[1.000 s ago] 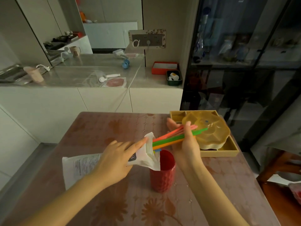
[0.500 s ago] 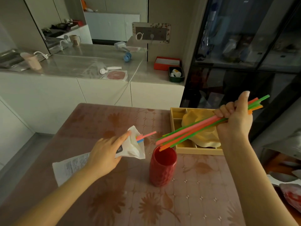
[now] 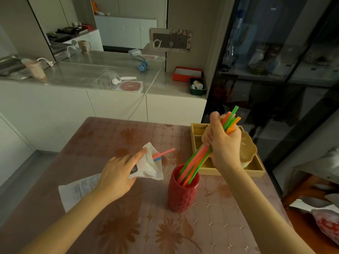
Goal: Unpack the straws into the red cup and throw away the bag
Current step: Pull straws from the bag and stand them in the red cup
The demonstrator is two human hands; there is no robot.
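Observation:
A red cup [image 3: 182, 193] stands upright on the table, right of centre. My right hand [image 3: 222, 142] grips a bundle of green, pink and orange straws [image 3: 197, 160] above it; their lower ends are inside the cup's mouth and the bundle leans up to the right. My left hand [image 3: 117, 174] holds a white paper bag [image 3: 146, 166] lying low over the table left of the cup. A pink straw [image 3: 164, 153] and a blue one stick out of the bag's open end.
A yellow wooden tray [image 3: 230, 169] with a scalloped yellow dish sits at the table's right edge, just behind my right hand. A white counter with cups and small boxes runs behind the table. A dark glass cabinet stands at right.
My right hand swung the straw bundle down from high at the right and put its lower ends into the red cup. My left hand kept the bag almost still.

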